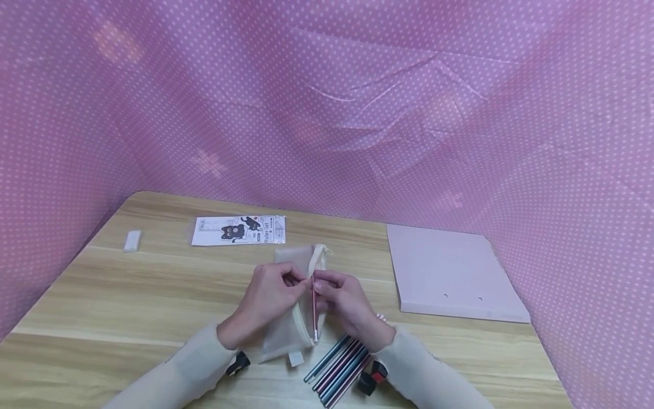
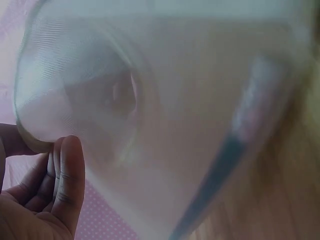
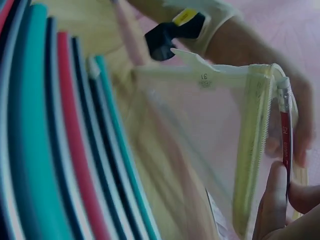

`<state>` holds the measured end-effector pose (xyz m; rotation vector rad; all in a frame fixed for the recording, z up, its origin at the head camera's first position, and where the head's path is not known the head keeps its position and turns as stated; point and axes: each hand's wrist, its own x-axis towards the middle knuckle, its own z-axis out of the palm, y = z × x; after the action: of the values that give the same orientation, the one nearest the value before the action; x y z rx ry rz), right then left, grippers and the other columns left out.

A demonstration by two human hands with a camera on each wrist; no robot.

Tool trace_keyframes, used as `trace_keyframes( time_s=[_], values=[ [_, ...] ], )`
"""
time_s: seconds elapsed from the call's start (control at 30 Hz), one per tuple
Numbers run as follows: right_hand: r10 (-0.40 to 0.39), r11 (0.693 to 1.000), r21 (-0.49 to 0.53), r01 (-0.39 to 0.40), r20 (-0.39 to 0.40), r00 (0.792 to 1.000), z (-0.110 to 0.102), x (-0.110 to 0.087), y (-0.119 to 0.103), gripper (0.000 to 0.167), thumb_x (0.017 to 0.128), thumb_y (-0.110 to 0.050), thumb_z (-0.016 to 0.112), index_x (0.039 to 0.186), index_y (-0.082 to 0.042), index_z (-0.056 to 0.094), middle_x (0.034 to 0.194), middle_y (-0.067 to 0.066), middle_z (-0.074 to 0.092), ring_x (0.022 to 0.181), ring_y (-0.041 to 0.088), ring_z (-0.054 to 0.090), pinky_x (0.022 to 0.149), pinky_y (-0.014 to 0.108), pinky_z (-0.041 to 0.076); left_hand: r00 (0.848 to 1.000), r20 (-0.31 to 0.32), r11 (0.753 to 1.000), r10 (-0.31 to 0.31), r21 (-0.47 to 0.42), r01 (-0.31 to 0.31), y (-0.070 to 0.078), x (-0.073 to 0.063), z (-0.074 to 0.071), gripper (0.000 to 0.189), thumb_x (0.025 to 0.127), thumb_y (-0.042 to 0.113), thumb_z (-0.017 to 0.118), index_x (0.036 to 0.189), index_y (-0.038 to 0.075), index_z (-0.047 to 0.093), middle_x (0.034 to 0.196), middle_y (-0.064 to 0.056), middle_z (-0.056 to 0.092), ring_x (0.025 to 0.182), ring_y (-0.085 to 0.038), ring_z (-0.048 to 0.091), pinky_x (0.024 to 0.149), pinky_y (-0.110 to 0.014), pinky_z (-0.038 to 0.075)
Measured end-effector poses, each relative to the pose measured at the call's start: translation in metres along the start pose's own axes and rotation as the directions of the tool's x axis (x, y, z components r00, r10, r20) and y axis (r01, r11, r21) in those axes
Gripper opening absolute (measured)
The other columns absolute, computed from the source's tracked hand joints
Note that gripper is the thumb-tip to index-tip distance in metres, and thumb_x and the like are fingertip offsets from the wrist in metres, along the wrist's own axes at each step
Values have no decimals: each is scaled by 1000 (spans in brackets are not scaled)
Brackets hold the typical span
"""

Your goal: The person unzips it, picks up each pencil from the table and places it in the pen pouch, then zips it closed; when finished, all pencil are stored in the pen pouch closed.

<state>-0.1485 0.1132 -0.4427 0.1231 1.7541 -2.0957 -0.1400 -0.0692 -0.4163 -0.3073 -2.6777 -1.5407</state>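
"Pouch [image 1: 286,335] first: where was it in the head view?"

"On the table [image 1: 153,295], below and between the hands. The left hand [image 1: 268,292] pinched it near its mouth; the right hand [image 1: 344,295] pinched a red pencil [image 1: 314,312] at that mouth, capped end toward the person."

"And room to move?"

"The widest stretch of table ran leftward, out to the white block [image 1: 131,241]. A narrower strip lay between the right hand and the folder [image 1: 455,272], and loose pencils [image 1: 342,369] lay just beside the right wrist. The ruler set [image 1: 237,230] lay near the far edge."

"What did the left wrist view add?"

"A dark pencil [image 2: 215,175], blurred through the film. I couldn't tell whether it lay inside or behind. Fingers pinched the film's edge there."

"And the right wrist view?"

"The teeth of the zip [image 3: 263,130], lettering on the red pencil, and bright teal among the loose ones. The red pencil stood right beside the zip; whether any of it was inside, I couldn't tell."
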Motion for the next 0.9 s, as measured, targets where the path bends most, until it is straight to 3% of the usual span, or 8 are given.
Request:
trace_keyframes(
  time_s=[0.37,0.5,0.63,0.9],
  values=[
    [-58,983,-176,55,-11,998,3,2,7,42,92,-3,67,132,7,57,102,7,74,73,8,68,57,21,58,1000,-1,999,-10,-50,10,4,-3,3,5,84,16,79,82,13,75,75,2,74,65,-9,65,60,-21,56],
    [-65,987,-151,61,-23,998,3,2,11,40,92,-3,69,129,6,58,100,6,72,75,10,68,60,22,59,1000,-2,998,-22,-56,22,2,-2,3,5,85,16,78,82,14,75,75,2,74,66,-9,65,61,-22,56],
    [-81,992,-101,78,-28,996,3,1,11,37,92,-4,69,127,4,60,105,8,74,85,12,72,70,25,62,1000,-29,1000,-5,-30,4,0,0,2,6,84,14,77,80,16,74,74,2,73,64,-10,64,59,-22,55],
    [-101,995,7,101,69,992,2,-2,7,41,92,1,66,131,10,57,114,14,76,97,14,75,85,29,62,999,-47,1000,1,-2,-2,-3,2,-2,4,84,15,76,81,14,75,74,1,73,65,-9,65,61,-21,56]
  ],
)
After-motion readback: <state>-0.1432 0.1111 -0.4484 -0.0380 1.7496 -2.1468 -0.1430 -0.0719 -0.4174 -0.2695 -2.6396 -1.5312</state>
